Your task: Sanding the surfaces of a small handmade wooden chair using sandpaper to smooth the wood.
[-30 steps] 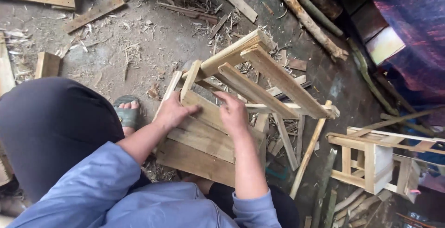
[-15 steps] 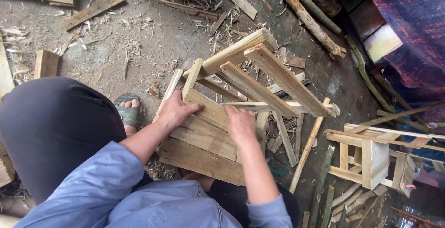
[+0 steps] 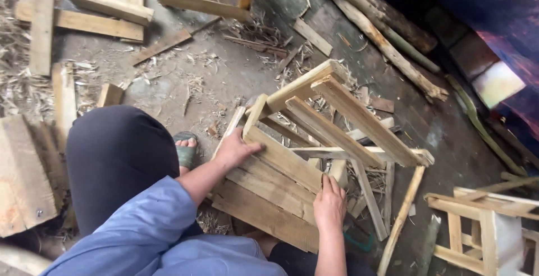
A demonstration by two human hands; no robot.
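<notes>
A half-built wooden stool frame (image 3: 314, 135) of pale slats lies tipped on its side on the ground in front of me. My left hand (image 3: 236, 149) presses flat on the upper edge of its slatted seat panel (image 3: 275, 189). My right hand (image 3: 330, 203) rests lower on the same panel, fingers curled at the slat's right edge beside a short upright piece. Neither hand carries a tool. My knee in dark trousers (image 3: 118, 158) and my sandalled foot (image 3: 185, 149) are just left of the frame.
Loose planks (image 3: 84, 20) and wood scraps lie at the upper left, rough poles (image 3: 382, 34) run along the upper right, and a finished small stool (image 3: 483, 225) stands at the lower right. Shavings cover the dirt floor; a thick board (image 3: 22, 180) lies at far left.
My right hand has slid down and to the right along the seat panel. The camera has tilted, so more planks at the top come into view. My left hand stays on the upper slat.
</notes>
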